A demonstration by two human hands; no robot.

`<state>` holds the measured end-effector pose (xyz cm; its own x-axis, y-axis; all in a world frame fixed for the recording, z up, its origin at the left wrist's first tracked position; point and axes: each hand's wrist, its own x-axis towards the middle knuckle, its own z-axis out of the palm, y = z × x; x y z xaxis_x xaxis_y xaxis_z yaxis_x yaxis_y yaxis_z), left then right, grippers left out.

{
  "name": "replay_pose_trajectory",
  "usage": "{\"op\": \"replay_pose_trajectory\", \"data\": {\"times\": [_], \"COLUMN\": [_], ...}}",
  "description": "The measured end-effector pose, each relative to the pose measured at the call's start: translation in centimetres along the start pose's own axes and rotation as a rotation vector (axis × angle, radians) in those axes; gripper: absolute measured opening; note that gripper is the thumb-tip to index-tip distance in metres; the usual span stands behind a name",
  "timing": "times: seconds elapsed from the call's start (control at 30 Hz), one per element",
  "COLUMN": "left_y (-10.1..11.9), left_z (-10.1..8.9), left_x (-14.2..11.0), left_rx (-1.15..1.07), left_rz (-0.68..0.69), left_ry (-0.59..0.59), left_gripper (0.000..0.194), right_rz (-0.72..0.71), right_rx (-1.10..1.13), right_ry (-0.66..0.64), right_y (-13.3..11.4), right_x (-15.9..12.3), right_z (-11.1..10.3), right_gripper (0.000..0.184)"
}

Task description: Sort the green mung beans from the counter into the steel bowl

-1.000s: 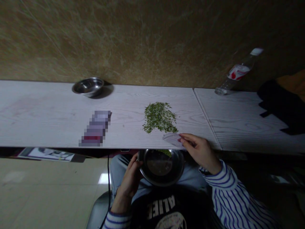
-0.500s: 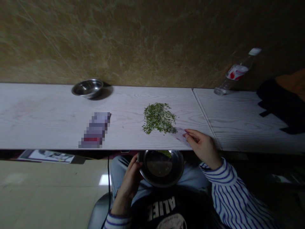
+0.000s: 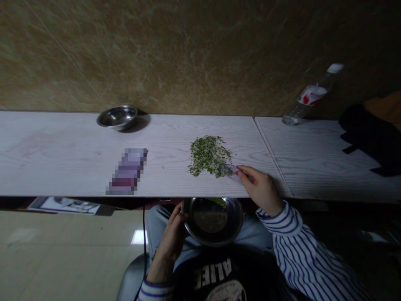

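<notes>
Brown marbled wall [image 3: 175, 50] is rising behind a long, pale wood-grained counter [image 3: 169, 167], and a seam is running across the counter from its far edge to its near edge, right of the middle. Green grains [image 3: 207, 154] are lying scattered in a loose patch left of that seam, between the far and near edges. Your right hand [image 3: 261, 188] is pinching a clear plastic piece [image 3: 232, 173] between thumb and fingers, and its far end is touching the patch at the corner nearest you. Your left hand [image 3: 172, 236] is gripping the left side of a metal basin [image 3: 233, 223], which you are holding over your lap just below the counter's near edge; more green grains are sitting inside, at the side closest to the counter. Toward the left, a small bowl [image 3: 117, 118] is standing by the far edge, and a pixelated oblong [image 3: 128, 171] is lying near the near edge. Right of the seam, a clear bottle [image 3: 308, 98] with a white cap is standing by the far edge. Something dark [image 3: 369, 138] is covering part of the counter's far right; you cannot tell what it is.
</notes>
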<state>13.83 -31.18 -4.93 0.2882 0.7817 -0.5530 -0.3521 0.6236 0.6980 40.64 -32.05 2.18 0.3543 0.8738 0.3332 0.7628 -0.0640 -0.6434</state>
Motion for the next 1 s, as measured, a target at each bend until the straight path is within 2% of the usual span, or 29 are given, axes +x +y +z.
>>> {"op": "replay_pose_trajectory", "data": {"times": [0.27,0.4,0.6,0.7,1.0], "left_y": [0.0,-0.2,-0.3,-0.2,-0.3], "left_z": [0.2,0.1,0.2,0.3,0.1], "left_x": [-0.1,0.2,0.2,0.1,0.3], "left_rx": [-0.006,0.0,0.007,0.009,-0.013], "left_rz": [0.004,-0.003,-0.02,-0.021,-0.006], "left_ry": [-0.032,-0.023,-0.004,0.004,-0.028], "left_gripper": [0.046,0.046,0.056,0.054,0.049], "right_rz": [-0.006,0.026,0.054,0.064,0.062], "right_rx": [0.086,0.094,0.098,0.099,0.085], "right_ry": [-0.059,-0.033,-0.018,-0.013,-0.09], "right_y": [-0.4,0.1,0.5,0.8,1.2], "right_x": [-0.9,-1.2,-1.9,-2.2,-3.2], "right_z": [-0.4,-1.0,-1.9,-2.1,-1.7], "right_gripper": [0.029,0.027,0.026,0.025,0.028]}}
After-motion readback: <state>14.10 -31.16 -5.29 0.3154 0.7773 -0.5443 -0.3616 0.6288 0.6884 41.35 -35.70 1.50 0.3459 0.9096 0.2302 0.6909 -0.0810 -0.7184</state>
